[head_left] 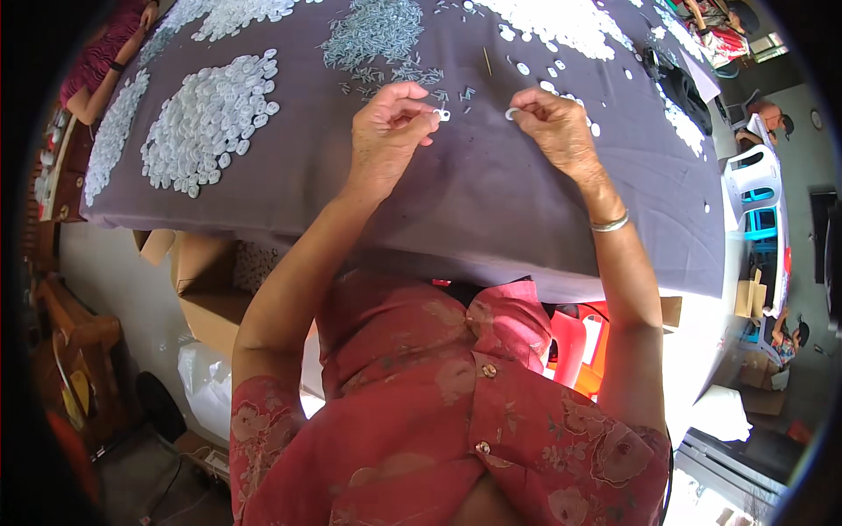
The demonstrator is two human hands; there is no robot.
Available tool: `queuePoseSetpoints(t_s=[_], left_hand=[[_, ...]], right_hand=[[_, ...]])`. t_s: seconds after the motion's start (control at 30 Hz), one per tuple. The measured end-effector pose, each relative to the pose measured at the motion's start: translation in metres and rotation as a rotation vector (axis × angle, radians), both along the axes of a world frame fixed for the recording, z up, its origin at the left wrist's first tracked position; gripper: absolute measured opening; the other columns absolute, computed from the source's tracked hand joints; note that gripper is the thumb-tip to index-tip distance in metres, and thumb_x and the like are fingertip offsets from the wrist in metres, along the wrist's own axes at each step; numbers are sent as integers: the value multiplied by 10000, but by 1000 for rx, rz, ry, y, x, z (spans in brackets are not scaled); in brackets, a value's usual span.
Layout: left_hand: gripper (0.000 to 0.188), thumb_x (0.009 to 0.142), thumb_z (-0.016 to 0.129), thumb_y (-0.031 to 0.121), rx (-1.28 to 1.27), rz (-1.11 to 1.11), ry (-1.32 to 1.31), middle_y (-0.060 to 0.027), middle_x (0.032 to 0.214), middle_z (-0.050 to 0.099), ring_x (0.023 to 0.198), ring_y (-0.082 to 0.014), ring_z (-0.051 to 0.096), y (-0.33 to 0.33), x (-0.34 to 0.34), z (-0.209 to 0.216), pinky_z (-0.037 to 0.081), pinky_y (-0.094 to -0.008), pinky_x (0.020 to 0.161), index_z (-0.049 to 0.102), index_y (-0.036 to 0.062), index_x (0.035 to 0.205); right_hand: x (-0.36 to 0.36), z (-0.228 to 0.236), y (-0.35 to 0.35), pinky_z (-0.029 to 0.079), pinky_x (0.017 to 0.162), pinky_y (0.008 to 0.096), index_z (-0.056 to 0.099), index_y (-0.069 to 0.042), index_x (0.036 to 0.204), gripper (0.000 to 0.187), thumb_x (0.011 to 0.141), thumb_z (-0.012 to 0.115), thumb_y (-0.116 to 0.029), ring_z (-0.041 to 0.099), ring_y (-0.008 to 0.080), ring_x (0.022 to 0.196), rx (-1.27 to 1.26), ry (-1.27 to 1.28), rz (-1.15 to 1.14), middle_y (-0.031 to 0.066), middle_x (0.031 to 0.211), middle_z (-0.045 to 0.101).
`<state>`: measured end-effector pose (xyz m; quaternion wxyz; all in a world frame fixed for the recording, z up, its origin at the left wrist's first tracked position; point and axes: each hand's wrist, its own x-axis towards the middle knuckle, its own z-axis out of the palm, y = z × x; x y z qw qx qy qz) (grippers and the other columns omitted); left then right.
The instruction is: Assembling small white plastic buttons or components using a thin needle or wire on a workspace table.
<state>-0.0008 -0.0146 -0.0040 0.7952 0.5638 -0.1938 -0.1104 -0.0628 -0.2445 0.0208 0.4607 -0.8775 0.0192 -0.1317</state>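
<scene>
Your left hand [386, 131] is up over the grey cloth [491, 193], fingers curled in tight, thumb and forefinger pinching a small white plastic clip [443, 114] at its tip. It looks held out past the knuckles so the open end faces across to the other hand. Your right hand [557, 127] mirrors it, fingertips pressed together on a second small white piece [511, 113], just beside the first but not touching it. Both pinches are narrow, no spread at all, only the tips doing the work while the other fingers fold under.

The two pieces sit between your hands, a little above the cloth, right below the scatter of small metal nails [373, 35]; my guess is you work here so that heap stays within easy reach. The pile of white clips [210, 118] lies well off to your left, and more white pieces [561, 22] spread along the far edge. A silver bangle [610, 223] rides on your right wrist.
</scene>
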Motion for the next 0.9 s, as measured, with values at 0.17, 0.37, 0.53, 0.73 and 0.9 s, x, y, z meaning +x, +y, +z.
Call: queuePoseSetpoints(t_s=[0.17, 0.37, 0.53, 0.73, 0.9], left_hand=[[288, 787, 662, 5, -2, -13, -12, -70, 847, 635, 730, -84, 591, 2, 1, 1, 500, -226, 587, 550, 29, 1051], [278, 803, 640, 3, 70, -43, 2, -65, 842, 628, 742, -103, 586, 3, 0, 2, 489, -245, 607, 550, 24, 1065], [287, 800, 642, 21, 109, -34, -5, -64, 843, 633, 728, -87, 583, -1, -1, 3, 492, -230, 590, 542, 15, 1069], [303, 797, 635, 26, 126, -39, -26, -63, 841, 633, 706, -74, 578, 0, -1, 0, 497, -222, 577, 529, 7, 1080], [322, 797, 627, 22, 146, -48, -41, -69, 832, 629, 697, -78, 575, 0, -2, 2, 492, -225, 577, 516, 6, 1098]], right_hand=[[-4, 8, 2, 477, 608, 303, 615, -5, 845, 100, 759, 637, -51, 585, 161, 628, -372, -7, 20, 73, 729, 616], [-1, 11, -1, 445, 571, 278, 611, -4, 831, 126, 774, 657, -107, 534, 111, 602, -487, 59, 64, 61, 661, 573], [6, 15, 5, 405, 555, 234, 611, -10, 845, 133, 827, 632, -141, 466, 64, 592, -228, 131, 50, -7, 651, 546], [24, 14, 39, 380, 593, 185, 622, -40, 895, 160, 879, 595, -197, 422, 41, 628, 335, 209, 186, -56, 711, 522], [33, 12, 42, 391, 617, 190, 624, -47, 906, 187, 874, 600, -231, 436, 47, 655, 363, 236, 261, -40, 724, 528]])
